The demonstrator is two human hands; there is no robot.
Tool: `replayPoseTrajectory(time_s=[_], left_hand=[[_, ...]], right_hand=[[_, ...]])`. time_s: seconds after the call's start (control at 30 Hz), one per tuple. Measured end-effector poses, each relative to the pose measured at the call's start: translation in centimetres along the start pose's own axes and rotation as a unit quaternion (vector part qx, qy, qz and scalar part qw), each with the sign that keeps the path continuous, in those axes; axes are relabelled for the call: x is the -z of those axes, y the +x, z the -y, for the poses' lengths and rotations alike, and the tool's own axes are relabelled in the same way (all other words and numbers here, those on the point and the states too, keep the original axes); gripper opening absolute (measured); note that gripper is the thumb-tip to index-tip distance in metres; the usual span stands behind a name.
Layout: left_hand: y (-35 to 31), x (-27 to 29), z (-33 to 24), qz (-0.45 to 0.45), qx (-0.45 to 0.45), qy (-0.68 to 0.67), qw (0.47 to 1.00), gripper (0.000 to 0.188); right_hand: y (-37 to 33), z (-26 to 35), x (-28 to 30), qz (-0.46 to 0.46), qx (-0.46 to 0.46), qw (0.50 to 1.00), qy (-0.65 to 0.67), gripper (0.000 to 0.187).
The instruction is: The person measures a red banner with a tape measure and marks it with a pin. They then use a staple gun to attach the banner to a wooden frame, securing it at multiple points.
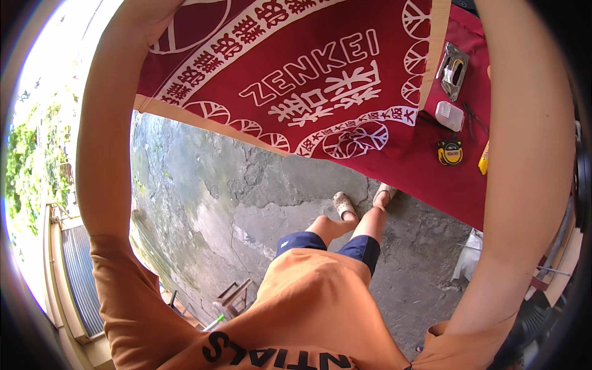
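Observation:
A dark red cloth (222, 68) with white printed patterns and lettering lies over a light wooden panel (435, 52). The panel's bare edge shows along the cloth's near left side and its right side. My left hand (150, 23) reaches to the cloth's far left part. Only its heel and wrist show, and its fingers are cut off by the upper edge, so I cannot tell what they hold. My right arm stretches up along the right side, and the hand itself lies beyond the upper edge, out of view.
Right of the panel, a plain red covering (425, 172) bears a silver-and-black hand tool (454, 71), a small clear plastic box (449, 116), pliers (475, 122), a yellow tape measure (450, 153) and a yellow-handled tool (484, 159). My feet stand on cracked concrete floor (246, 185).

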State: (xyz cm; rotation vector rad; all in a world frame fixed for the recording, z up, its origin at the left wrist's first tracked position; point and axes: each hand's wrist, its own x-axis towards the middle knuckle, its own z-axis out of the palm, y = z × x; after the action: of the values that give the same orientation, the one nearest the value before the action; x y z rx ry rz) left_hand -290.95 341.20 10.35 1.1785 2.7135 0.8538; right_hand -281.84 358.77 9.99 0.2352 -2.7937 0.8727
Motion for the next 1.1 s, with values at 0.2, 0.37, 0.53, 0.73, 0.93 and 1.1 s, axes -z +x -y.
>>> replayPoseTrajectory(time_s=[0.2, 0.37, 0.53, 0.73, 0.93, 1.1], left_hand=[[0.1, 0.5, 0.6, -0.007, -0.018, -0.004, 1.0, 0.043], [0.2, 0.9, 0.9, -0.005, -0.027, -0.003, 1.0, 0.045], [0.3, 0.7, 1.0, -0.003, -0.03, 0.0, 1.0, 0.046], [0.5, 0.5, 1.0, 0.002, -0.023, -0.003, 1.0, 0.048], [0.8, 0.6, 0.4, 0.015, -0.011, -0.009, 1.0, 0.05], [1.1, 0.3, 0.4, 0.049, 0.014, -0.03, 0.998, 0.052]], right_hand=[[-0.6, 0.2, -0.4, -0.013, 0.001, 1.0, 0.003, 0.025], [-1.2, 0.3, -0.7, -0.021, 0.003, 1.0, 0.003, 0.025], [-1.8, 0.1, -0.7, -0.027, 0.003, 1.0, 0.01, 0.025], [-2.3, -0.4, -0.8, -0.028, 0.002, 0.999, 0.018, 0.026], [-3.0, -0.5, -0.5, -0.03, 0.006, 0.999, 0.024, 0.026], [-3.0, -0.4, 0.3, -0.024, 0.0, 0.999, 0.028, 0.027]])
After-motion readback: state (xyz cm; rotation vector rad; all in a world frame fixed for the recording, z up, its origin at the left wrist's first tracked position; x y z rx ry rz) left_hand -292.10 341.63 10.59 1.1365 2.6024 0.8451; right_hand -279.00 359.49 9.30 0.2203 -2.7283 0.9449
